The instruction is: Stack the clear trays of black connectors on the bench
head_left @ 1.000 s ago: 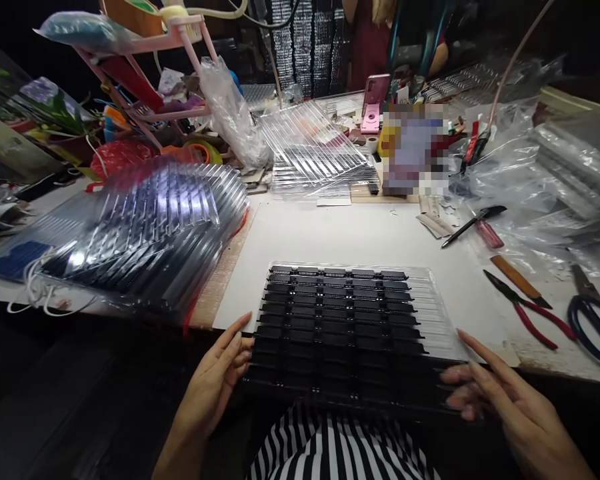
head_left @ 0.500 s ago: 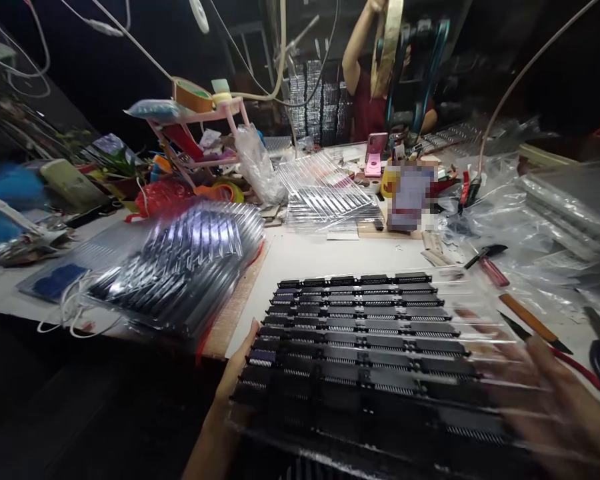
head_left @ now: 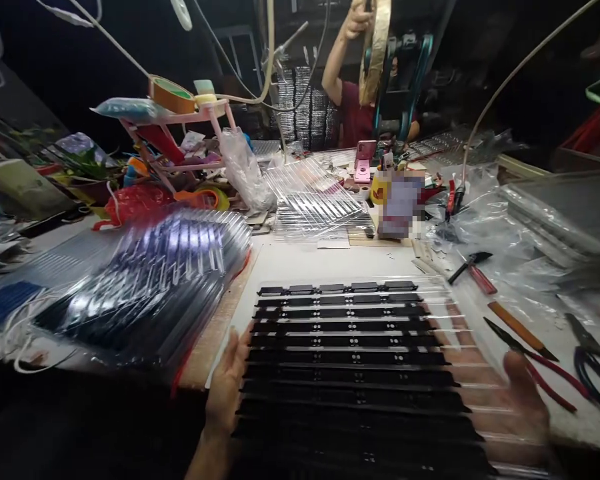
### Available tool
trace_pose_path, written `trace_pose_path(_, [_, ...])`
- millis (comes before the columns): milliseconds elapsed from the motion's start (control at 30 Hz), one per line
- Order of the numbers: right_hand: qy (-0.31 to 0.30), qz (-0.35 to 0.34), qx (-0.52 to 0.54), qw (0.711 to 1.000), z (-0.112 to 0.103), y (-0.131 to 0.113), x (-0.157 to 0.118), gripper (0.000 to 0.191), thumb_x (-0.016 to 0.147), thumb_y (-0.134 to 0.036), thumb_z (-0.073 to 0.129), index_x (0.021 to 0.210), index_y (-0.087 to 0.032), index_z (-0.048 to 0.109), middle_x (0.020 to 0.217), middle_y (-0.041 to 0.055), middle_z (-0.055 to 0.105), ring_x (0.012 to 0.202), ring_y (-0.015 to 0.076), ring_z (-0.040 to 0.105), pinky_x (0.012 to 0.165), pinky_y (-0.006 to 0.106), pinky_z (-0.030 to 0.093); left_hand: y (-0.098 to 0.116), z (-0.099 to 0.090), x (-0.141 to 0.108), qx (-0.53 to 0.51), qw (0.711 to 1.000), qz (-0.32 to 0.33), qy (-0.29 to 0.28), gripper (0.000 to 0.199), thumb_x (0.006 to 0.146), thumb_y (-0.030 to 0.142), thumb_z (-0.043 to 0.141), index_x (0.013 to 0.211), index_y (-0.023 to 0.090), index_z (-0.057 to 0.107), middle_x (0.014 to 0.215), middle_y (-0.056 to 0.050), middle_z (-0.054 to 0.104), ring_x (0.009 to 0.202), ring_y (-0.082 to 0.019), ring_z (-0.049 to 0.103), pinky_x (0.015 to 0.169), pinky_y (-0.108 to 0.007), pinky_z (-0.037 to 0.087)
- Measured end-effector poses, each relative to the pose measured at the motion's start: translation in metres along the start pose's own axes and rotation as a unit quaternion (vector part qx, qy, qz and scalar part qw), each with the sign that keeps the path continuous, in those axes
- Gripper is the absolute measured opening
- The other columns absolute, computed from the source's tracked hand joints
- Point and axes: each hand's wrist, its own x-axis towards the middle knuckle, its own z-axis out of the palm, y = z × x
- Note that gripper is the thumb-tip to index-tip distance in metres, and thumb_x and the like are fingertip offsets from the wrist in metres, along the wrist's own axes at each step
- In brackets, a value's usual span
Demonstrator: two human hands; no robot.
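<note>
A clear ribbed plastic tray (head_left: 457, 333) carries several rows of black parts (head_left: 353, 327) that look like electronic connectors. It is held between my two hands over the front edge of the white worktop (head_left: 300, 263). My left hand (head_left: 225, 380) is closed on the tray's left edge. On the right, my right hand (head_left: 510, 407) grips the other edge. Its fingers show through the clear plastic from beneath, and its thumb stands up at the side. The near end of the tray is dark and its rows are hard to make out there.
Bagged clear trays (head_left: 145, 280) lie at the left. More clear trays (head_left: 315, 193) are stacked at the back. Pliers (head_left: 540, 360), an orange-handled blade (head_left: 517, 327) and scissors (head_left: 587, 360) lie at the right. A person (head_left: 353, 100) holds a large reel (head_left: 375, 53) behind the table.
The tray has turned to face me more squarely, and its rows now lie almost level. My right hand has shifted left with it. The whole view has swung slightly to the right.
</note>
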Motion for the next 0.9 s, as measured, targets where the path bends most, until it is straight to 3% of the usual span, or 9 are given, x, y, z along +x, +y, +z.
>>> trace_pose_path(67, [-0.008,0.009,-0.029,0.999,-0.007,0.011,0.006,0.058,0.084,-0.061,0.033,0.132,-0.032,0.049,0.117,0.0154,0.061,0.078,0.0324,0.066,0.055,0.047,0.054,0.004,-0.004,0.001,-0.027,0.999,-0.02,-0.006,0.05,0.087,0.054,0.044,0.132,0.033,0.05,0.113,-0.004,0.068,0.111,-0.026,0.06,0.094,-0.042,0.049])
trace_pose_path(133, [-0.016,0.013,-0.068,0.997,-0.008,0.02,0.01,0.059,0.085,-0.06,0.026,0.129,-0.03,0.052,0.107,0.0144,0.065,0.064,0.0277,0.065,0.051,0.043,0.054,0.006,-0.008,0.002,-0.044,0.998,-0.044,-0.008,0.049,0.087,0.043,0.05,0.136,0.038,0.043,0.114,-0.001,0.068,0.109,-0.025,0.061,0.094,-0.04,0.049])
trace_pose_path(267, [-0.016,0.029,-0.035,0.999,-0.006,0.032,0.016,0.066,0.083,-0.058,0.019,0.126,-0.023,0.055,0.096,0.0132,0.067,0.069,0.029,0.066,0.059,0.045,0.055,0.009,-0.007,0.004,-0.046,0.995,-0.083,-0.007,0.063,0.084,0.019,0.054,0.139,0.043,0.035,0.114,0.004,0.068,0.105,-0.021,0.063,0.096,-0.036,0.048])
trace_pose_path(400, [-0.013,0.073,0.04,0.996,-0.013,0.037,0.02,0.058,0.078,-0.049,0.033,0.12,-0.018,0.059,0.09,0.0109,0.068,0.075,0.0302,0.067,0.066,0.046,0.056,0.013,0.006,0.007,-0.038,0.993,-0.108,-0.014,0.065,0.084,0.02,0.053,0.141,0.041,0.03,0.122,0.003,0.064,0.108,-0.022,0.062,0.1,-0.036,0.045])
trace_pose_path(500, [0.009,0.097,0.068,0.993,-0.018,0.038,0.02,0.051,0.075,-0.045,0.039,0.111,-0.018,0.063,0.09,0.0097,0.068,0.077,0.0298,0.067,0.066,0.044,0.056,0.014,0.014,0.009,0.002,0.994,-0.112,0.021,0.068,0.083,0.019,0.055,0.142,0.04,0.03,0.124,0.003,0.063,0.109,-0.024,0.061,0.1,-0.037,0.046])
trace_pose_path(667, [-0.001,0.108,0.08,0.991,-0.016,0.034,0.019,0.045,0.07,-0.045,0.043,0.101,-0.02,0.065,0.089,0.0102,0.068,0.079,0.0305,0.066,0.063,0.042,0.057,0.011,0.013,0.012,0.04,0.991,-0.117,0.044,0.065,0.084,0.02,0.054,0.141,0.042,0.031,0.126,0.004,0.062,0.108,-0.023,0.062,0.1,-0.037,0.045])
trace_pose_path(767, [-0.03,0.104,0.078,0.991,-0.012,0.03,0.019,0.053,0.068,-0.048,0.04,0.108,-0.021,0.063,0.083,0.0108,0.067,0.071,0.0292,0.066,0.059,0.043,0.057,0.01,0.01,0.014,0.034,0.994,-0.1,0.041,0.062,0.084,0.02,0.053,0.14,0.039,0.034,0.123,0.002,0.064,0.106,-0.024,0.063,0.1,-0.038,0.045])
trace_pose_path(900, [-0.002,0.088,0.034,0.996,-0.011,0.027,0.018,0.054,0.068,-0.049,0.042,0.113,-0.024,0.059,0.07,0.0067,0.063,0.052,0.0225,0.06,0.048,0.037,0.054,0.011,0.015,0.014,0.047,0.99,-0.12,0.056,0.06,0.082,0.018,0.055,0.139,0.034,0.04,0.12,0.0,0.066,0.102,-0.025,0.065,0.098,-0.037,0.046])
